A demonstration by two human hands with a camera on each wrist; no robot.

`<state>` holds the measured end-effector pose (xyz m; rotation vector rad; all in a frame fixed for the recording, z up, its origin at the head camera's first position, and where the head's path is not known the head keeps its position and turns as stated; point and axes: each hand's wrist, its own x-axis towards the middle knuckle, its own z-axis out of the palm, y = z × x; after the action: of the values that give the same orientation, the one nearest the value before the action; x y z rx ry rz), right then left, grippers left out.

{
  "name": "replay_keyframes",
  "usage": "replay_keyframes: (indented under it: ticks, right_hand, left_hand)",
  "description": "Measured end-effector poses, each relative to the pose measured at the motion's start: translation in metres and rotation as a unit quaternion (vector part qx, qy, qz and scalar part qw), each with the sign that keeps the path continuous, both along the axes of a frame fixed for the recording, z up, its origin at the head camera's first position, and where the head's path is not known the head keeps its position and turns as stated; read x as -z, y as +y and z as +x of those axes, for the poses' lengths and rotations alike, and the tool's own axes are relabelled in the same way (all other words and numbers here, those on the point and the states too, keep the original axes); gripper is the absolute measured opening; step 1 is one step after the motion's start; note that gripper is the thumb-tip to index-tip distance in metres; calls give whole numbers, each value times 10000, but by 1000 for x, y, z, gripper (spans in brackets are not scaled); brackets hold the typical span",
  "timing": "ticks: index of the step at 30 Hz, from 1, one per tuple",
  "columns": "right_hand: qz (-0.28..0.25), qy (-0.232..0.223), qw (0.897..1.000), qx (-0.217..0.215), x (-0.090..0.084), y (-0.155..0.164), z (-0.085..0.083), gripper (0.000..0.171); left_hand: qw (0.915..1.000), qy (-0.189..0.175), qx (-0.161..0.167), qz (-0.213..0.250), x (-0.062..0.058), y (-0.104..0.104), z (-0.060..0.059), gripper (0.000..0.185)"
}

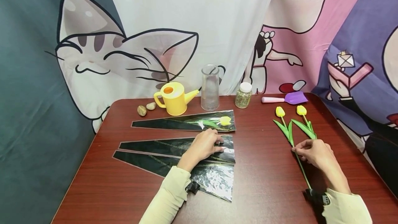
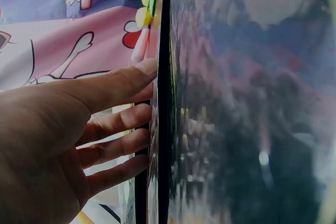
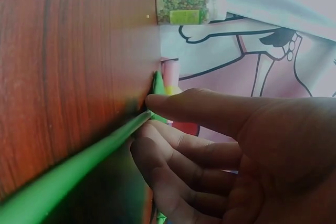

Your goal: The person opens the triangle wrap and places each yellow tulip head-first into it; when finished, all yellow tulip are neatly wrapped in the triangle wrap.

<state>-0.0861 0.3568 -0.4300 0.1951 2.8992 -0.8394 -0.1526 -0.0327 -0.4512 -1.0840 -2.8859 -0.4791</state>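
So the left hand (image 1: 203, 146) lay flat in the middle of the frame, fingers (image 2: 123, 85) straight and slightly apart, pressing on the upper of two dark cellophane sleeves (image 1: 183, 146) spread on the tabletop (image 1: 264, 182); a third sleeve (image 1: 186, 123) further up already had a yellow tulip in it. Over at the right, the right hand (image 1: 315, 153) had its fingers (image 3: 194, 106) clamped on the green stem of a tulip (image 1: 289, 130), a second tulip (image 1: 304, 122) lying just beside it; I'd guess these are light, bendy fakes, so grab mid-stem, not the head. The cellophane looked slippery and crinkly; best taken by the wide open edge.
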Motion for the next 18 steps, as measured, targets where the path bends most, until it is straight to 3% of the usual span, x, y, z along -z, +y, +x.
replay_keyframes:
  ticks: [10, 18]
  right_hand:
    - [-40, -33, 10000, 57, 1, 1, -2, 29]
    - [-541, -99, 9985, -70, 7, 5, -5, 25]
  left_hand:
    - [9996, 246, 75, 146, 0, 1, 0, 9]
    - [9987, -39, -107, 505, 0, 1, 2, 6]
